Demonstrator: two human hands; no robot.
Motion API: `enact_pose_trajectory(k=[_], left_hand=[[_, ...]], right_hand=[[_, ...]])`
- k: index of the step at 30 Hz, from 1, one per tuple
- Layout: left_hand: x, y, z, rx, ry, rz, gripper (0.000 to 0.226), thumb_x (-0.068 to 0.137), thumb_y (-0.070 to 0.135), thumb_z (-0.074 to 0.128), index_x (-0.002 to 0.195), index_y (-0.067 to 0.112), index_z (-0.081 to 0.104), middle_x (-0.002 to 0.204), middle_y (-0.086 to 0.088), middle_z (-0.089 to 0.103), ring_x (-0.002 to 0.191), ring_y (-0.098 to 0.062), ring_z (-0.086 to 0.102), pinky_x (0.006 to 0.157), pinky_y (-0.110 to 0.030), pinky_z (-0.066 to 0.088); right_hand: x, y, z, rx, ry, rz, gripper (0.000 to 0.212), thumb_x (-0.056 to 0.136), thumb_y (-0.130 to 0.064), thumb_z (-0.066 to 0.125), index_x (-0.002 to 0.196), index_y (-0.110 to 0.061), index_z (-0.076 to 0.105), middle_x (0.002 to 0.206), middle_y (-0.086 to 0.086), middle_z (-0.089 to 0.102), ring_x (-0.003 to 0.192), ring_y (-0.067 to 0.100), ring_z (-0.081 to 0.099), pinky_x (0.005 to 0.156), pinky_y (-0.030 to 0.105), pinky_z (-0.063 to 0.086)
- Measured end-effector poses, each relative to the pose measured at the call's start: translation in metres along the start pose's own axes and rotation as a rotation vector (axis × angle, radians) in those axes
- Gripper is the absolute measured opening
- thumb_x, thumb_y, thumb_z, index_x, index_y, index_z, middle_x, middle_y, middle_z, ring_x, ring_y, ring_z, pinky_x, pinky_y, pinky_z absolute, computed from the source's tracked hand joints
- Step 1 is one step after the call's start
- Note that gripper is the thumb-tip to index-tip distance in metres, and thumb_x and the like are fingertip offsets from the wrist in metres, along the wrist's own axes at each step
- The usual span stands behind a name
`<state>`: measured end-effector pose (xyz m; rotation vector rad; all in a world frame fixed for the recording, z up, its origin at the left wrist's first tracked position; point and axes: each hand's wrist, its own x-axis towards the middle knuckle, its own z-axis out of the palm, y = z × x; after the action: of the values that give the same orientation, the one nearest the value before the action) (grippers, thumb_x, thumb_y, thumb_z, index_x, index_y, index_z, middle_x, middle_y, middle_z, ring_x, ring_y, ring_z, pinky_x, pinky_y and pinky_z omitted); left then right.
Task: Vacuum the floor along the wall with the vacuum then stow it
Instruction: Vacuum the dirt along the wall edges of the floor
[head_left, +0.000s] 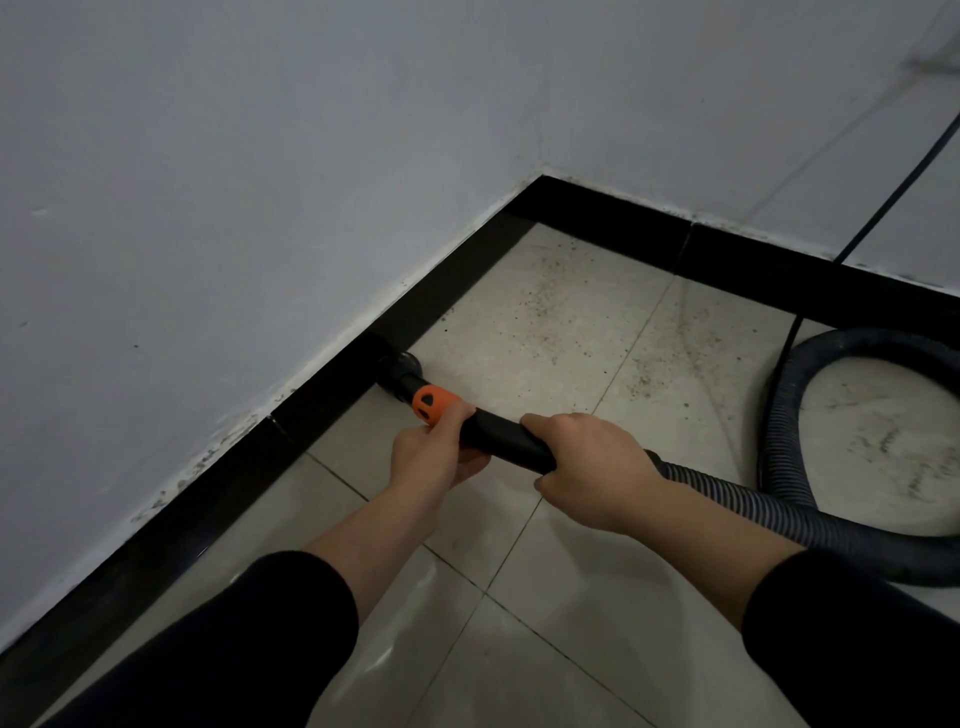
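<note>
A black vacuum wand with an orange collar points down-left at the floor. Its nozzle tip sits on the beige tiles right against the black baseboard of the left wall. My left hand grips the wand just behind the orange collar. My right hand grips the wand's rear end, where the ribbed grey hose joins. The hose runs right and loops back across the floor. The vacuum body is out of view.
Dark specks of dirt litter the tiles toward the room corner. A thin black cable hangs down the right wall to the floor beside the hose loop. White walls meet black baseboards on both sides.
</note>
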<state>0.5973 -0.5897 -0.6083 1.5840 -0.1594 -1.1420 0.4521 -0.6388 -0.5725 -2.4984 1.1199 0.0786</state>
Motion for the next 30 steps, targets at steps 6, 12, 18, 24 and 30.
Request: enact_pose_trajectory(k=[6,12,18,24,30], left_hand=[[0.007,0.005,0.006,0.013,-0.031,0.011,0.024,0.088,0.024,0.066,0.096,0.002,0.065,0.095,-0.018,0.072,0.089,-0.024,0.071,0.069,-0.027,0.059],[0.002,-0.001,0.015,0.015,-0.047,0.017,0.021,0.088,0.025,0.065,0.092,0.003,0.065,0.091,-0.016,0.072,0.087,-0.023,0.072,0.068,-0.026,0.058],[-0.012,-0.006,0.029,0.034,-0.048,-0.009,0.021,0.088,0.026,0.067,0.091,0.005,0.064,0.090,-0.015,0.072,0.083,-0.022,0.072,0.070,-0.025,0.059],[-0.027,-0.011,0.035,0.023,-0.077,-0.047,0.022,0.088,0.024,0.067,0.094,0.004,0.063,0.090,-0.015,0.072,0.078,-0.020,0.073,0.071,-0.025,0.060],[-0.037,-0.015,0.037,0.023,-0.113,-0.057,0.025,0.087,0.023,0.068,0.099,0.002,0.062,0.091,-0.016,0.072,0.074,-0.019,0.073,0.069,-0.025,0.060]], right_hand=[[0.003,0.002,0.000,-0.017,0.049,0.015,0.019,0.082,-0.016,0.056,0.094,-0.022,0.042,0.074,-0.004,0.043,0.076,0.023,0.051,0.061,0.030,0.036],[-0.005,0.010,-0.002,-0.016,0.041,0.022,0.018,0.082,-0.017,0.056,0.095,-0.022,0.045,0.075,-0.004,0.048,0.074,0.022,0.052,0.056,0.029,0.033],[-0.022,0.022,-0.009,-0.004,0.021,0.055,0.018,0.081,-0.016,0.056,0.095,-0.022,0.049,0.073,-0.003,0.050,0.072,0.022,0.053,0.053,0.029,0.034],[-0.037,0.029,-0.013,0.015,-0.005,0.087,0.020,0.078,-0.014,0.057,0.096,-0.022,0.054,0.077,0.001,0.057,0.071,0.022,0.057,0.058,0.032,0.044],[-0.049,0.030,-0.018,-0.006,-0.029,0.103,0.021,0.076,-0.015,0.058,0.097,-0.022,0.056,0.075,0.001,0.057,0.068,0.020,0.057,0.057,0.031,0.045]])
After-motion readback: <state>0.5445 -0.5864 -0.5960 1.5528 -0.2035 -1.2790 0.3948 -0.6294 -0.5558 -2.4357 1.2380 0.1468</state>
